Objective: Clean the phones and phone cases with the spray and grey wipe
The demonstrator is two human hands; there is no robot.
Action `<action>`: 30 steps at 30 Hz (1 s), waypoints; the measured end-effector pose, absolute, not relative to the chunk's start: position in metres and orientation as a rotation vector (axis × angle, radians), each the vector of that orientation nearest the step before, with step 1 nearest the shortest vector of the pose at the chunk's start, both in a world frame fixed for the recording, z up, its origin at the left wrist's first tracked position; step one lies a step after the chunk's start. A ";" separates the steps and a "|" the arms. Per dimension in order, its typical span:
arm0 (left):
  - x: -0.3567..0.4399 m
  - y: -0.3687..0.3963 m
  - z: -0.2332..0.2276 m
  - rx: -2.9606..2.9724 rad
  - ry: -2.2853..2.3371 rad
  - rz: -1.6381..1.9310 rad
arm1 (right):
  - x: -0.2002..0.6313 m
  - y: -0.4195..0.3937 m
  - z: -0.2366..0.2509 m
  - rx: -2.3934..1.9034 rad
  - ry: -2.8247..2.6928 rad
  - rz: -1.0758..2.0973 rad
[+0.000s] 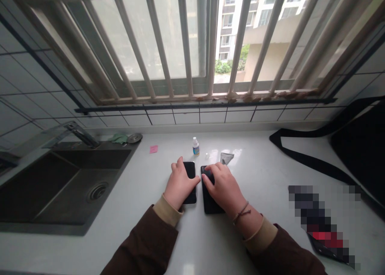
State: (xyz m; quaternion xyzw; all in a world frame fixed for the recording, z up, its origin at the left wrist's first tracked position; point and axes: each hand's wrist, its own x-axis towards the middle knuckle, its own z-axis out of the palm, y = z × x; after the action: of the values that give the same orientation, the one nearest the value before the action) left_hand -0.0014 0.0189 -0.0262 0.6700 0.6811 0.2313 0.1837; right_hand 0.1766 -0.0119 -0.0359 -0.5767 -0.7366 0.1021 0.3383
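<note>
Head view: left hand (180, 183) flat on left phone (190, 182), grip open, pressing. Right hand (225, 188) fingers spread on right phone (210, 198), not clasped. Phones side by side mid-desk (264, 174), clear of edges. Sink (60, 186) left, basin bare. Small bottle (195, 146) behind.

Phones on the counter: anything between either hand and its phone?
Nothing visible. The left hand lies directly on the left phone, the right hand on the right phone. The small bottle stands behind them, apart.

Sink (60, 186) left, perhaps phones (210, 202) right
</note>
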 end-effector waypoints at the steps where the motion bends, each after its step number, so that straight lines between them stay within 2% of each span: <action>1: -0.001 0.018 -0.026 1.902 1.933 0.623 | 0.176 -0.012 -0.038 -1.503 -1.923 0.257; 30: -0.001 0.017 -0.031 2.186 2.101 0.361 | 0.166 -0.019 -0.046 -1.626 -1.957 0.255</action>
State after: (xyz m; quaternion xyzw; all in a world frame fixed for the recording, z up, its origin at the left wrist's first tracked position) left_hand -0.0012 0.0173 -0.0312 0.7153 0.6873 0.1181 0.0440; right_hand 0.1660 -0.0187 -0.0462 -0.6090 -0.7328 0.0953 0.2882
